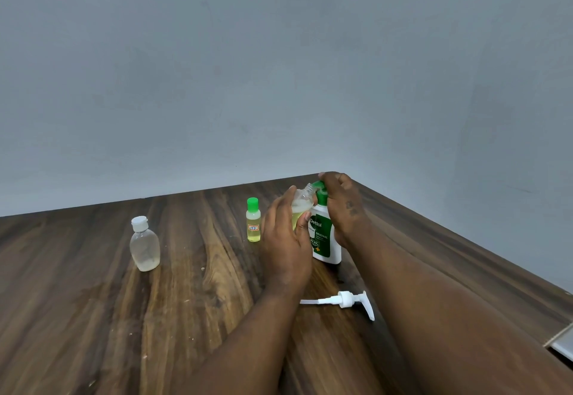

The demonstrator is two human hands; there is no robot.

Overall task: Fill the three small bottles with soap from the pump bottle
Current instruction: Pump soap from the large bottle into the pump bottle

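The person's left hand (pixel 286 239) was closed around a small clear bottle (pixel 302 205), which it held tilted, w/ the open neck leaning toward the nozzle of the soap bottle (pixel 325 239). This small bottle had no cap on and showed yellowish liquid in its lower part, so I judge it was partly filled. The right hand (pixel 344 205) rested on the green pump head (pixel 321 191) of the white-and-green soap bottle, fingers curled over the top, approx. in a pressing position; whether it really pressed down I cannot tell.

The soap bottle stood upright on the wooden table (pixel 186 317), near the far right corner. Just left of the hands stood a small bottle w/ green cap (pixel 253 219), closed, w/ yellow liquid almost to the neck; it looked already filled. Well apart to the left stood a rounder clear bottle w/ white cap (pixel 144 244), closed and, as far as I could see, nearly empty. A loose white pump w/ tube (pixel 344 300) lay on the table near the person, between the forearms.

Step in hand, in my judgement: filling the 2nd of three bottles. The next move calls for keeping the small neck exactly under the nozzle during the pumps, then closing it; its cap was not visible. After that the white-cap bottle must be opened.
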